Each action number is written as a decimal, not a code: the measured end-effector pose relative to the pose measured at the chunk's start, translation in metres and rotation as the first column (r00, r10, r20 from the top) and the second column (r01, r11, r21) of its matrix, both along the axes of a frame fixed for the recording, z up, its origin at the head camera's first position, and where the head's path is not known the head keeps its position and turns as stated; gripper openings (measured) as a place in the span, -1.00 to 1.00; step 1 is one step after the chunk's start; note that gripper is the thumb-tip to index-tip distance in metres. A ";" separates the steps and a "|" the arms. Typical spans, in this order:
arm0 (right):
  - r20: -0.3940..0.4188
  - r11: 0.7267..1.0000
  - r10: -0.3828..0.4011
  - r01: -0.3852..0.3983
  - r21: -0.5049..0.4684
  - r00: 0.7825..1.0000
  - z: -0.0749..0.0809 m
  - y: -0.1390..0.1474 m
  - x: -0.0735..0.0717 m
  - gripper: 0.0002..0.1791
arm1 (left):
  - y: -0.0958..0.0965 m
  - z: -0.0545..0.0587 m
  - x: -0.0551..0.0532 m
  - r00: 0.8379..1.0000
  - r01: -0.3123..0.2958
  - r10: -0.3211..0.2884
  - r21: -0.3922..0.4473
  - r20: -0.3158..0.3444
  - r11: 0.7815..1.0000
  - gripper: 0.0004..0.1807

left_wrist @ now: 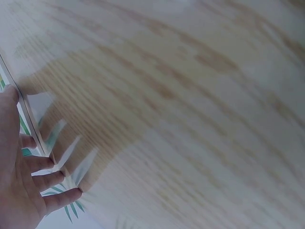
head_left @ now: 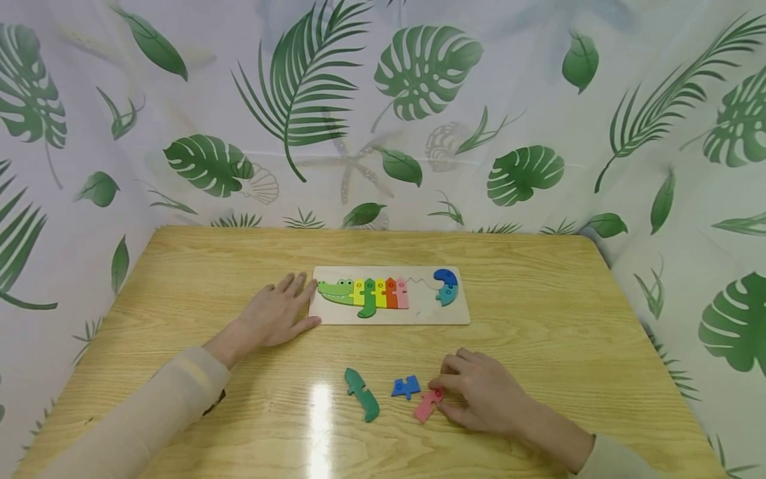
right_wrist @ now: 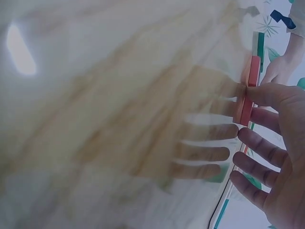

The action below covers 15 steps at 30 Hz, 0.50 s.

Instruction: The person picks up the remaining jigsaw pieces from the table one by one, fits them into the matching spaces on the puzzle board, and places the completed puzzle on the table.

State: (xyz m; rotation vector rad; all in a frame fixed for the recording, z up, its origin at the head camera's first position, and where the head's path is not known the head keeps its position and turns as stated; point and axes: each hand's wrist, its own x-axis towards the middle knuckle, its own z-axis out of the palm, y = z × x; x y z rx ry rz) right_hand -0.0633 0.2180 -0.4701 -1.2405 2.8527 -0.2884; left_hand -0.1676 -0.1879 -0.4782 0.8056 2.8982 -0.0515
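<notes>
My left hand (head_left: 275, 314) rests with fingers spread at the left end of a wooden puzzle board (head_left: 431, 316), its thumb and index fingertip at the edge. The board holds a green crocodile head (head_left: 336, 291), several coloured body pieces and two blue tail pieces (head_left: 445, 285). Nearer the front, my right hand (head_left: 487, 392) pinches a pink puzzle piece (head_left: 426, 407) between thumb and index finger; in the right wrist view the piece (right_wrist: 247, 112) lies against the tabletop. Just left of it is a blue puzzle piece (head_left: 406, 386), and farther left a dark green leg piece (head_left: 362, 395).
A wood-grain table (head_left: 538, 299) carries everything. Behind it and along its sides hangs a white cloth (head_left: 359, 179) printed with green leaves. A bright light reflection falls on the tabletop left of the green leg piece.
</notes>
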 end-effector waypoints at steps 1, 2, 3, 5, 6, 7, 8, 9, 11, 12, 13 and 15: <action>-0.002 1.000 -0.002 0.002 -0.001 1.000 -0.001 0.001 0.000 -0.79 | 0.000 0.000 0.000 1.000 0.001 -0.001 0.000 -0.001 1.000 -0.12; 0.001 1.000 -0.005 0.005 0.001 1.000 -0.001 0.001 -0.001 -0.79 | 0.000 0.000 0.000 1.000 0.001 -0.001 0.001 -0.001 1.000 -0.12; 0.003 1.000 -0.008 0.008 0.002 1.000 -0.001 0.002 -0.001 -0.79 | 0.000 0.000 0.000 1.000 0.001 -0.001 0.003 -0.001 1.000 -0.12; 0.007 1.000 -0.013 0.013 0.001 1.000 -0.002 0.002 -0.002 -0.78 | -0.001 0.000 0.001 1.000 0.000 0.000 0.006 0.000 1.000 -0.12; 0.010 1.000 -0.012 0.012 -0.001 1.000 -0.001 0.003 -0.003 -0.78 | -0.001 0.000 0.001 1.000 -0.002 0.002 0.006 0.001 1.000 -0.12; 0.008 1.000 -0.011 0.011 -0.005 1.000 -0.001 0.003 -0.003 -0.78 | -0.001 0.000 0.001 1.000 -0.003 0.003 0.008 0.002 1.000 -0.13; 0.010 1.000 -0.008 0.008 -0.011 1.000 -0.001 0.004 -0.004 -0.79 | -0.001 0.000 0.001 1.000 -0.004 0.004 0.008 0.003 1.000 -0.12; 0.011 1.000 -0.005 0.005 -0.017 1.000 -0.001 0.004 -0.005 -0.79 | -0.001 0.000 0.001 1.000 -0.004 0.004 0.007 0.004 1.000 -0.13; 0.015 1.000 -0.002 0.002 -0.024 1.000 -0.001 0.005 -0.006 -0.79 | 0.000 -0.001 0.000 1.000 -0.003 0.003 0.005 0.004 1.000 -0.13; 0.019 1.000 -0.004 0.004 -0.025 1.000 -0.001 0.005 -0.007 -0.79 | 0.000 -0.001 0.000 1.000 -0.002 0.002 0.004 0.002 1.000 -0.13; 0.020 1.000 -0.006 0.006 -0.024 1.000 -0.001 0.005 -0.007 -0.79 | 0.000 -0.001 0.000 1.000 -0.001 0.001 0.003 0.000 1.000 -0.13; 0.025 1.000 -0.010 0.010 -0.019 1.000 -0.001 0.005 -0.008 -0.79 | 0.000 -0.001 0.000 1.000 0.001 -0.001 0.002 -0.002 1.000 -0.12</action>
